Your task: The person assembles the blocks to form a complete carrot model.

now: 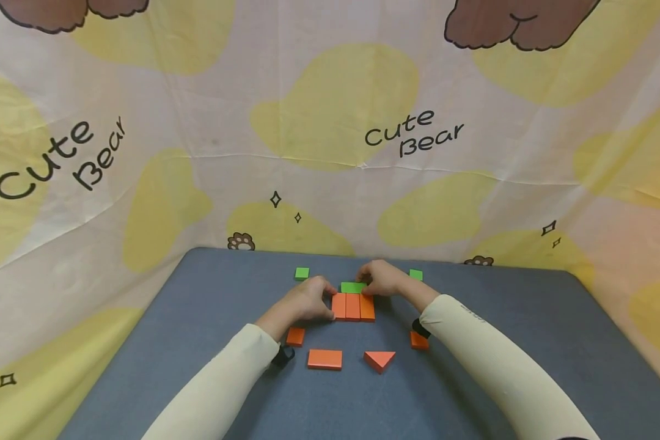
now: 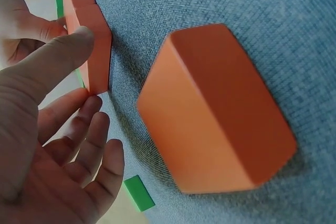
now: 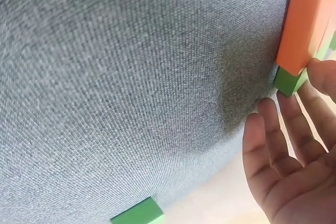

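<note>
Three orange rectangular blocks lie side by side on the grey table, with a green block against their far ends. My left hand pinches the leftmost orange block endwise, its thumb on the near end and index finger at the far end. The other left fingers are loosely bent. At the far right corner of the group, my right hand holds the green block's right end. Its thumb rests where green meets orange, and fingertips touch the green block's far side.
Small green blocks stand at back left and back right. Nearer lie two small orange blocks, partly beside the wrists, an orange rectangle and an orange triangle. A printed cloth hangs behind the table.
</note>
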The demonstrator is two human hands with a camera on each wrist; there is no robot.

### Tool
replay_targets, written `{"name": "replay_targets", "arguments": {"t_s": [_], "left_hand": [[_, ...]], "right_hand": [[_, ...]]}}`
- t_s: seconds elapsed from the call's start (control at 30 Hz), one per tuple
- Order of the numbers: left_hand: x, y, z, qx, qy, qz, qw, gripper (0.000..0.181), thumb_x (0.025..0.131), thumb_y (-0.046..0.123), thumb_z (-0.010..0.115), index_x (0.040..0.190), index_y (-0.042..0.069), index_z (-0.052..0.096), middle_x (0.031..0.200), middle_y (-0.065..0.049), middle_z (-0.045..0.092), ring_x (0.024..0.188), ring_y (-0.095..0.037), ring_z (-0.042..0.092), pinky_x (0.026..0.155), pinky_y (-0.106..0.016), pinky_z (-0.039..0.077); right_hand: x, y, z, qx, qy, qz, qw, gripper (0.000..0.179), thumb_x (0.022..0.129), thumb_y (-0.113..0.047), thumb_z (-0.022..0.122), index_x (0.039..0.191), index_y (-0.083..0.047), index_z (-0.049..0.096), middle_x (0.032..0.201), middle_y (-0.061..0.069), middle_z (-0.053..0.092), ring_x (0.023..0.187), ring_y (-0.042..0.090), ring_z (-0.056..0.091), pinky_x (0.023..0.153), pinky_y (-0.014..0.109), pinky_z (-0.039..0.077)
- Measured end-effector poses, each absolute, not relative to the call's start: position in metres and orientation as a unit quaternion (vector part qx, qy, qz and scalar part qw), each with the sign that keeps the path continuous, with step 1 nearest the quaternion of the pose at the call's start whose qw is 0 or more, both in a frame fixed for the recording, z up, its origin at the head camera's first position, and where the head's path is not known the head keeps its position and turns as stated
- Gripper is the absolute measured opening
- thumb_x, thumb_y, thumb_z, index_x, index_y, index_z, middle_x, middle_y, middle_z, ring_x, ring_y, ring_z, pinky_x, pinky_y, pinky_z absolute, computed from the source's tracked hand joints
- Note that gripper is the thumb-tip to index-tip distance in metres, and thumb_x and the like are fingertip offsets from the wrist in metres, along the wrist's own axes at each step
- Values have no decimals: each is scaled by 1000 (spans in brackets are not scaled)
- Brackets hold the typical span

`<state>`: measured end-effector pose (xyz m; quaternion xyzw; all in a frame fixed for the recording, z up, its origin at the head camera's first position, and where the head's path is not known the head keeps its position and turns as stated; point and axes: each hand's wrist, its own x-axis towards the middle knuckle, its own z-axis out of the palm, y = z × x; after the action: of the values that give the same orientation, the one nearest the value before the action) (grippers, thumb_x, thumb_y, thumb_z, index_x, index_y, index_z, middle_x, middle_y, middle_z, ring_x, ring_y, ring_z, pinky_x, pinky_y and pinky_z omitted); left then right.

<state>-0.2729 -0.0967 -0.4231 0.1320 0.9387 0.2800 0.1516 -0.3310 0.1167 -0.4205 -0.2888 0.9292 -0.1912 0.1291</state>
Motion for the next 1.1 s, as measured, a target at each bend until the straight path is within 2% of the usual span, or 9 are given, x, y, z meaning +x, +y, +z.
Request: {"name": "replay_targets", "arguments": {"t_s": [0.47, 0.83, 1.1], "left_hand": [[-274, -97, -424, 132, 939, 280, 151, 50, 74, 22, 83, 120, 12, 67, 121, -4, 62, 112, -21, 57, 99, -43, 46], [-270, -96, -424, 139, 936, 285, 156, 50, 75, 21, 82, 121, 11, 67, 122, -4, 62, 110, -21, 57, 97, -43, 48], [-272, -97, -422, 147, 936, 284, 149, 50, 75, 20, 82, 121, 10, 67, 122, -5, 62, 110, -21, 57, 98, -42, 48]], "right_hand": [[-329, 115, -420, -273, 934, -189, 134, 20, 84, -12, 70, 104, -12, 71, 99, 2, 69, 89, 17, 59, 89, 37, 52], [-326, 113, -422, -292, 928, -197, 118, 20, 83, -7, 69, 103, -9, 72, 95, 6, 70, 85, 17, 61, 79, 33, 54], [-325, 113, -416, -276, 934, -196, 116, 22, 84, -10, 70, 105, -11, 71, 101, 7, 69, 92, 20, 62, 85, 37, 53]]}}
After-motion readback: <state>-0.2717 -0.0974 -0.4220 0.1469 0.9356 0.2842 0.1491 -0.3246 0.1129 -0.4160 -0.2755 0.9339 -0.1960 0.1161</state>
